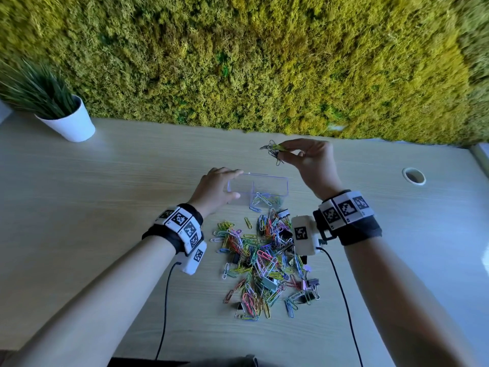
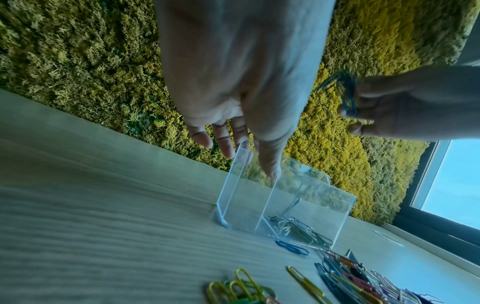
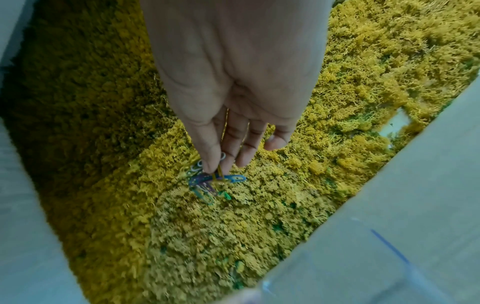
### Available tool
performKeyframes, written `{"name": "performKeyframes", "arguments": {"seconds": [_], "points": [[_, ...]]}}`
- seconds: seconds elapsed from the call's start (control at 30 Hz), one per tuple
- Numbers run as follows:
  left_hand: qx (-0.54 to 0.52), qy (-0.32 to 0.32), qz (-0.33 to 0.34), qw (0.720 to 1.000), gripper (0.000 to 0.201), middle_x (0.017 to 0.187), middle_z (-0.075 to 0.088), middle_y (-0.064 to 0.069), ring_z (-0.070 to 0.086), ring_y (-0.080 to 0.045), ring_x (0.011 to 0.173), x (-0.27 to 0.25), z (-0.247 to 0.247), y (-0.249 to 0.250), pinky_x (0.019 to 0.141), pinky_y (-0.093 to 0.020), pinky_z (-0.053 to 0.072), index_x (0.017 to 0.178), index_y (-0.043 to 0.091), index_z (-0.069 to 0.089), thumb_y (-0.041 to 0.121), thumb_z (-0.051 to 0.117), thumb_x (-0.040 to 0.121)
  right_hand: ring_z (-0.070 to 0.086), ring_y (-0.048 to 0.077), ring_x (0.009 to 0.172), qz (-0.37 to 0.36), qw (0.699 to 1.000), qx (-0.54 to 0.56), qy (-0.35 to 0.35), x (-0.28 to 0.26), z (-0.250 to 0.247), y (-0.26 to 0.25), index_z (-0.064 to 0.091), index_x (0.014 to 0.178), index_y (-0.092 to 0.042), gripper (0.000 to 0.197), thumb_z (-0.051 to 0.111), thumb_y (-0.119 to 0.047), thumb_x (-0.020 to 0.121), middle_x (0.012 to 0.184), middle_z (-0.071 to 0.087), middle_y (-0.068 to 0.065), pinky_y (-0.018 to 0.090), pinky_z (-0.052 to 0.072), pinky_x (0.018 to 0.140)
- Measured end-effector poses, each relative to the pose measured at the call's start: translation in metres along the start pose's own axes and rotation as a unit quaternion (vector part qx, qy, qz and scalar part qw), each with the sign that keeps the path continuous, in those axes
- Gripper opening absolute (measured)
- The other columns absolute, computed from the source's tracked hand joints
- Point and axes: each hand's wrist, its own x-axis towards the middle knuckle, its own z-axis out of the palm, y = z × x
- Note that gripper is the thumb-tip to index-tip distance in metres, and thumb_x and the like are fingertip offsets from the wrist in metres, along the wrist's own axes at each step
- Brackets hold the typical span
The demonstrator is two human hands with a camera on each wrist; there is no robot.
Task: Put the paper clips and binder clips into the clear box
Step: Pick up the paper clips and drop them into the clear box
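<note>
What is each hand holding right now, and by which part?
The right hand pinches a small bunch of paper clips by one edge, between thumb and fingertips. The left hand grips the clear box by its left end.

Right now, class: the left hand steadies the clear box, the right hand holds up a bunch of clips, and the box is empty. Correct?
No: the clear box is not empty; the head view shows paper clips in one compartment. The left hand and right hand are as stated.
</note>
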Motion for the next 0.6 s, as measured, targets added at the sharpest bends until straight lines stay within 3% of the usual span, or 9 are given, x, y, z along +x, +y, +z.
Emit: {"name": "performKeyframes", "arguments": {"seconds": [0.1,0.2,0.27,0.37,0.5,0.53,0.6], "points": [[-0.019,0.007,-0.004,1.000,0.062,0.123,0.058,0.001,0.047,-0.019,0.113,-0.001,0.001,-0.001,0.098,-0.039,0.040,0.135,0.025,0.048,0.020,0.073,0.078,0.065,0.006,0.076,-0.010,0.996,-0.083,-0.025,-0.008,0.005,0.018,0.073,0.086,-0.012,0.017,0.077,-0.006,0.070,0.082,0.071,0.000,0.022,0.052,0.074],[-0.021,0.012,0.001,1.000,0.063,0.123,0.058,0.001,0.049,-0.018,0.114,-0.002,0.001,0.000,0.099,-0.036,0.040,0.135,0.022,0.048,0.019,0.073,0.077,0.056,-0.010,0.073,-0.002,0.986,-0.159,-0.043,-0.021,0.012,0.035,0.074,0.088,-0.012,0.016,0.073,-0.005,0.073,0.084,0.070,-0.001,0.003,0.041,0.069],[-0.013,0.013,0.008,1.000,0.064,0.123,0.058,0.000,0.050,-0.019,0.113,-0.002,0.001,0.000,0.099,-0.035,0.041,0.135,0.020,0.048,0.019,0.073,0.077,0.056,-0.007,0.074,0.005,0.983,-0.180,-0.043,-0.028,0.015,0.042,0.074,0.090,-0.010,0.016,0.071,-0.005,0.075,0.088,0.070,0.001,-0.002,0.037,0.068],[-0.009,0.015,0.013,1.000,0.063,0.123,0.059,-0.001,0.050,-0.018,0.113,-0.002,0.001,0.001,0.098,-0.032,0.040,0.135,0.020,0.048,0.018,0.073,0.076,0.062,0.009,0.084,0.002,0.982,-0.186,-0.030,-0.037,0.015,0.050,0.074,0.090,-0.017,0.018,0.071,-0.007,0.076,0.093,0.069,-0.001,0.015,0.044,0.076],[0.019,0.007,0.009,1.000,0.069,0.131,0.053,-0.001,0.045,-0.018,0.119,-0.007,0.001,0.002,0.100,-0.035,0.039,0.141,0.021,0.038,0.022,0.070,0.080,0.059,-0.002,0.067,-0.035,0.980,-0.189,-0.058,-0.059,0.016,0.049,0.073,0.086,-0.010,0.016,0.064,0.001,0.079,0.085,0.072,0.004,0.003,0.041,0.064],[0.032,0.004,0.005,0.999,0.074,0.134,0.049,-0.001,0.043,-0.019,0.121,-0.010,0.001,0.002,0.101,-0.038,0.038,0.144,0.020,0.033,0.025,0.070,0.080,0.060,-0.001,0.069,-0.030,0.973,-0.209,-0.093,-0.065,0.016,0.050,0.073,0.088,-0.009,0.017,0.062,0.001,0.080,0.088,0.073,0.005,0.006,0.046,0.068],[0.042,0.013,-0.016,0.999,0.080,0.133,0.046,-0.004,0.042,-0.020,0.120,-0.020,0.001,-0.002,0.100,-0.039,0.038,0.143,0.018,0.028,0.034,0.071,0.079,0.066,0.012,0.087,-0.002,0.952,-0.256,-0.166,-0.077,0.017,0.057,0.071,0.098,-0.010,0.026,0.055,0.002,0.083,0.103,0.071,0.005,0.023,0.051,0.086]]}}
